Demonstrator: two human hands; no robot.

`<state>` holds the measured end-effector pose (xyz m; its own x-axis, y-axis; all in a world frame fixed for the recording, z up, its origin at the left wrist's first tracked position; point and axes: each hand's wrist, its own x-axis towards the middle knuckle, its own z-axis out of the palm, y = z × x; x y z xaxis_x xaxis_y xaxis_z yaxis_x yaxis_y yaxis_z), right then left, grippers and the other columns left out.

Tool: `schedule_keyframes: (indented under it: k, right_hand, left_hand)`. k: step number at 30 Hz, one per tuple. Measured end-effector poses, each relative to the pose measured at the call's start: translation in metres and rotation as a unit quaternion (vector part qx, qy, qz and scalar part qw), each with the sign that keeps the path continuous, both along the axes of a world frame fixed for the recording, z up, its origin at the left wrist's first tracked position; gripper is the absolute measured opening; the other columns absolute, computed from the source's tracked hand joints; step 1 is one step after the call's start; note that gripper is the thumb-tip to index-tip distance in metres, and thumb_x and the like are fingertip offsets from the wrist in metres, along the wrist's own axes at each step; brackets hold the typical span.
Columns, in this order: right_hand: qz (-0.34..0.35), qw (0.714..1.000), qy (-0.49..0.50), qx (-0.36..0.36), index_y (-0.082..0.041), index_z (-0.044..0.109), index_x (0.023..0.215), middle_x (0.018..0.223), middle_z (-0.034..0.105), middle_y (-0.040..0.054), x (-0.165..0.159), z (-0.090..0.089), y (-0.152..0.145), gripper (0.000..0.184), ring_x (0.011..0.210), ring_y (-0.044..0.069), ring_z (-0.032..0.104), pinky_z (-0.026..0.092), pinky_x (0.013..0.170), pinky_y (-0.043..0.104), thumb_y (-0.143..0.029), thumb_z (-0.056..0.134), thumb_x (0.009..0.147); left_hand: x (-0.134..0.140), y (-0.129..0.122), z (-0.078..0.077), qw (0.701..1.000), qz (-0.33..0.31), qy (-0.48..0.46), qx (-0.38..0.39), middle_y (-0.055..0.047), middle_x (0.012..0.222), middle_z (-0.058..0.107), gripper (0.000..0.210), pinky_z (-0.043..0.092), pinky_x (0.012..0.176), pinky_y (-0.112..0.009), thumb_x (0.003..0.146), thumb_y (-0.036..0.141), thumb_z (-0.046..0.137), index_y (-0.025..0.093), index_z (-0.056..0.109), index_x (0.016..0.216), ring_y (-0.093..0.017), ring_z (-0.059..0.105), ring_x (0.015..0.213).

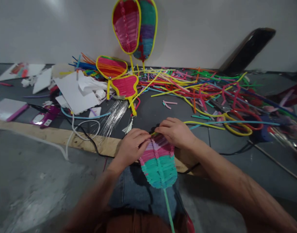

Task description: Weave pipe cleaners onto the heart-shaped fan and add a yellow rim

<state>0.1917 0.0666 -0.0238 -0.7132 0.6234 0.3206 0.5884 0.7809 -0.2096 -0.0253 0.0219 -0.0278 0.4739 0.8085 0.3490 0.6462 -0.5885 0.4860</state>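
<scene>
A pipe-cleaner fan (160, 171), banded lilac, pink and teal, hangs over my lap with its rounded teal end and long thin teal handle (168, 208) pointing toward me. My left hand (134, 145) pinches the fan's far edge at the left corner. At the right corner, the fingers of my right hand (175, 132) are closed on the same edge, where a yellow pipe cleaner (204, 125) runs along it and trails off to the right on the table. Fingers partly hide the lilac end, so the exact contact there cannot be made out.
Finished fans with yellow rims, one a red and pink fan (126, 27), lean against the wall. Loose pipe cleaners (182, 84) heap along the back. Scissors (238, 124) lie at right, silver tinsel strands (114, 116) and white paper (75, 90) at left, with cables along the front edge.
</scene>
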Motion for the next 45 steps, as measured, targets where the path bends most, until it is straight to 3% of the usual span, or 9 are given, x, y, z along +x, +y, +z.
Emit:
schedule_keyframes:
  k: [8, 12, 15, 18, 21, 24, 33, 40, 45]
  right_hand:
    - [0.05, 0.997, 0.042, -0.05, -0.017, 0.067, 0.093, 0.09, 0.066, 0.0075, -0.004, -0.001, 0.002, 0.019, 0.083, 0.018, 0.051, 0.039, 0.077, 0.031, -0.015, 0.048, 0.088]
    - [0.045, 0.997, 0.018, -0.06, -0.016, 0.065, 0.084, 0.081, 0.065, 0.0058, -0.005, -0.002, 0.002, 0.016, 0.075, 0.016, 0.051, 0.039, 0.076, 0.03, -0.012, 0.049, 0.087]
    - [0.038, 0.999, 0.016, -0.012, -0.015, 0.063, 0.085, 0.083, 0.064, 0.0067, -0.003, 0.003, -0.003, 0.016, 0.077, 0.018, 0.051, 0.038, 0.076, 0.032, -0.012, 0.048, 0.088]
    - [0.024, 0.996, 0.05, 0.063, -0.017, 0.063, 0.091, 0.088, 0.065, 0.0081, 0.0, 0.017, -0.014, 0.016, 0.082, 0.02, 0.049, 0.038, 0.076, 0.034, -0.013, 0.047, 0.088]
    - [0.031, 0.989, 0.094, 0.111, -0.018, 0.062, 0.094, 0.09, 0.065, 0.0075, 0.001, 0.03, -0.026, 0.018, 0.086, 0.021, 0.049, 0.038, 0.076, 0.035, -0.013, 0.046, 0.089]
    - [0.049, 0.983, 0.13, 0.118, -0.018, 0.062, 0.095, 0.09, 0.066, 0.0066, 0.0, 0.038, -0.033, 0.02, 0.087, 0.02, 0.05, 0.039, 0.076, 0.034, -0.011, 0.046, 0.088]
    - [0.077, 0.981, 0.177, 0.008, -0.017, 0.06, 0.101, 0.086, 0.066, 0.0072, 0.0, 0.048, -0.039, 0.03, 0.078, 0.019, 0.053, 0.04, 0.069, 0.034, -0.008, 0.043, 0.078]
    - [0.085, 0.971, 0.222, -0.02, -0.019, 0.058, 0.103, 0.088, 0.067, 0.006, 0.006, 0.045, -0.035, 0.027, 0.08, 0.018, 0.057, 0.041, 0.071, 0.033, -0.011, 0.046, 0.08]
    - [0.107, 0.971, 0.21, -0.041, -0.019, 0.059, 0.102, 0.088, 0.068, 0.0054, 0.008, 0.045, -0.032, 0.025, 0.079, 0.015, 0.059, 0.04, 0.067, 0.029, -0.01, 0.046, 0.083]
  left_hand:
    - [0.003, 0.0, 0.003, 0.999, 0.011, 0.05, 0.003, -0.006, 0.089, 0.068, 0.019, 0.046, 0.081, -0.034, 0.088, 0.022, 0.049, 0.019, 0.067, 0.092, -0.018, 0.058, 0.087]
    - [0.005, 0.001, 0.008, 0.998, 0.013, 0.049, -0.033, -0.005, 0.087, 0.068, 0.017, 0.045, 0.081, -0.034, 0.088, 0.024, 0.05, 0.019, 0.066, 0.088, -0.018, 0.058, 0.086]
    - [0.005, 0.004, 0.025, 0.993, 0.048, 0.038, -0.099, -0.005, 0.092, 0.068, 0.02, 0.046, 0.081, -0.032, 0.084, 0.031, 0.056, 0.019, 0.064, 0.097, -0.019, 0.06, 0.088]
    - [0.005, 0.007, 0.05, 0.974, 0.071, 0.022, -0.212, -0.003, 0.099, 0.07, 0.04, 0.047, 0.078, -0.029, 0.076, 0.045, 0.063, 0.02, 0.063, 0.107, -0.019, 0.063, 0.088]
    - [0.005, 0.007, 0.071, 0.955, 0.038, 0.025, -0.293, 0.002, 0.084, 0.071, 0.034, 0.045, 0.068, -0.023, 0.077, 0.047, 0.06, 0.021, 0.068, 0.097, -0.016, 0.063, 0.077]
    - [0.007, 0.001, 0.081, 0.955, 0.035, 0.025, -0.292, 0.003, 0.075, 0.07, 0.023, 0.041, 0.061, -0.02, 0.08, 0.037, 0.058, 0.02, 0.07, 0.088, -0.013, 0.061, 0.069]
    - [0.013, -0.015, 0.093, 0.968, -0.009, 0.033, -0.249, 0.001, 0.072, 0.065, 0.027, 0.038, 0.059, -0.021, 0.089, 0.032, 0.044, 0.018, 0.066, 0.083, -0.012, 0.056, 0.064]
    - [0.011, -0.017, 0.095, 0.949, 0.028, -0.044, -0.31, 0.0, 0.079, 0.07, 0.023, 0.046, 0.064, -0.021, 0.085, 0.028, 0.049, 0.019, 0.069, 0.083, -0.014, 0.061, 0.072]
    - [0.01, -0.023, 0.089, 0.952, 0.054, -0.058, -0.296, 0.0, 0.084, 0.072, 0.023, 0.049, 0.066, -0.021, 0.084, 0.035, 0.054, 0.021, 0.069, 0.095, -0.014, 0.064, 0.075]
